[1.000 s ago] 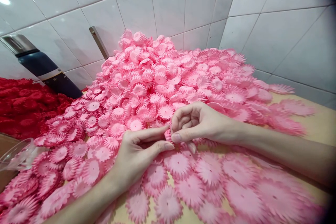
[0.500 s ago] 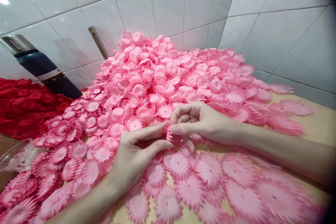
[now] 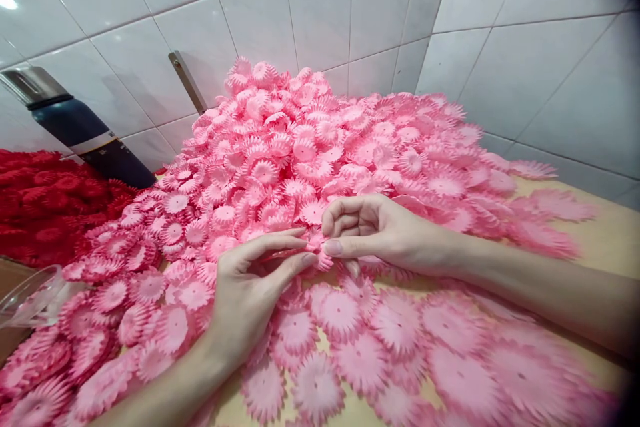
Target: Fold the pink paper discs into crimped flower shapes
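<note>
A small pink fabric petal disc [image 3: 318,244] with a fringed edge is between my two hands, just above the heap. At its left edge, the thumb and fingers of my left hand [image 3: 250,277] close on it. My right hand [image 3: 377,230] pinches its right side between thumb and curled index finger, hiding part of it. Behind and around the hands rises a large heap of similar pink petal discs [image 3: 305,147]. Several flatter pink discs [image 3: 363,360] lie spread in front of the hands, each with a small hole at its centre.
A dark blue bottle [image 3: 95,133] with a metal cap leans at the left, beside a pile of red petal pieces [image 3: 50,207]. A clear plastic container [image 3: 35,297] is at the left edge. A metal strip [image 3: 187,81] leans on the tiled wall [image 3: 320,7]. Yellowish tabletop [image 3: 610,233] shows at right.
My left hand has shifted slightly left and its fingers have moved apart a little. The disc between the hands has turned from edge-on to show more of its face. My right hand has barely moved.
</note>
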### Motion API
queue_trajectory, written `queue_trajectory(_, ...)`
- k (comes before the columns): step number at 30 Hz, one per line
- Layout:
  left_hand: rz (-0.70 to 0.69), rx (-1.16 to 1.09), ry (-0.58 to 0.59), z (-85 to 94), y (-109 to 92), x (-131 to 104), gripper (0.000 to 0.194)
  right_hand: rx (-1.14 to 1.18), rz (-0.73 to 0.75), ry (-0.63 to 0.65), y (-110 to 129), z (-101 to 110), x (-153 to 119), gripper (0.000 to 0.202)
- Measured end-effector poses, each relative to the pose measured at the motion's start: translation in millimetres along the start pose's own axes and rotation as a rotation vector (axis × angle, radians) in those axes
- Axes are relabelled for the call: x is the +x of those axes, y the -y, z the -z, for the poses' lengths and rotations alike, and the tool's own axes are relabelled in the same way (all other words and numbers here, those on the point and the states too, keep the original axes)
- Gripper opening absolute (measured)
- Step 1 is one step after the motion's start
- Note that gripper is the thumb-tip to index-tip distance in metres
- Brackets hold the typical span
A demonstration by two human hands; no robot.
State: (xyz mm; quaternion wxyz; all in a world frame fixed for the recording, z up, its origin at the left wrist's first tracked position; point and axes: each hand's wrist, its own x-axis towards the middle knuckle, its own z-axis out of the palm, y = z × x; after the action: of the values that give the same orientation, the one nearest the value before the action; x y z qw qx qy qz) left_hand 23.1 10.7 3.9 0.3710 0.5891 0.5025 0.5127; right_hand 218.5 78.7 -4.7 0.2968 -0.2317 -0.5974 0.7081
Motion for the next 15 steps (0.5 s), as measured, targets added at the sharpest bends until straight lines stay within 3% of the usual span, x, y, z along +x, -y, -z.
queue_trajectory(4,-0.076,0.036,-0.016,0.4,0.6,0.4,0.011,-0.005,0.011,0.003,-0.2,-0.5,0.9,0.02)
queue_trajectory(10,-0.006,-0.051,0.049,-1.0,4.5,0.2,0.025,-0.018,0.042,0.029,0.4,-1.2,-0.2,0.017)
queue_trajectory(15,-0.058,0.043,0.042,2.1,5.4,1.1,0.017,-0.068,0.054,0.036,0.2,-0.9,-0.1,0.019)
